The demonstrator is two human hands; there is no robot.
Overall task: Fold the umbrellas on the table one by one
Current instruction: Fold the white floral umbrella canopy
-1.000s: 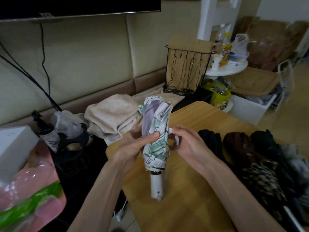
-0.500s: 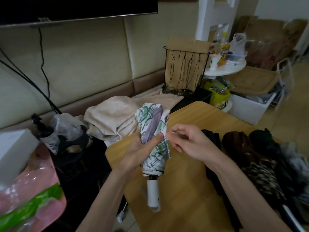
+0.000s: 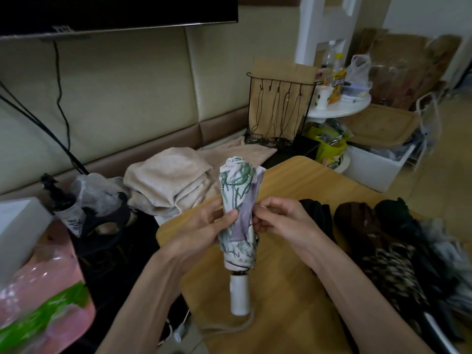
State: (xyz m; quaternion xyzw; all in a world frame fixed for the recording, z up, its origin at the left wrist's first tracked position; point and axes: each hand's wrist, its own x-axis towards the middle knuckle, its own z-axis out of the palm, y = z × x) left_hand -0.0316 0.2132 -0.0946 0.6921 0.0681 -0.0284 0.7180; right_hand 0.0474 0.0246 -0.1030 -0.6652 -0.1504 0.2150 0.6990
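Hands — left hand (image 3: 201, 226), right hand (image 3: 283, 222) — tight on floral umbrella (image 3: 236, 198), long axis near upright, handle (image 3: 239, 295) down

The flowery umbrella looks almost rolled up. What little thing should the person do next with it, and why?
Probably wrap what the right hand pinches around the roll and fasten it, if it is the strap; I cannot tell. The left hand grips the floral umbrella, its canopy already gathered above the white handle, with nothing visibly binding it.
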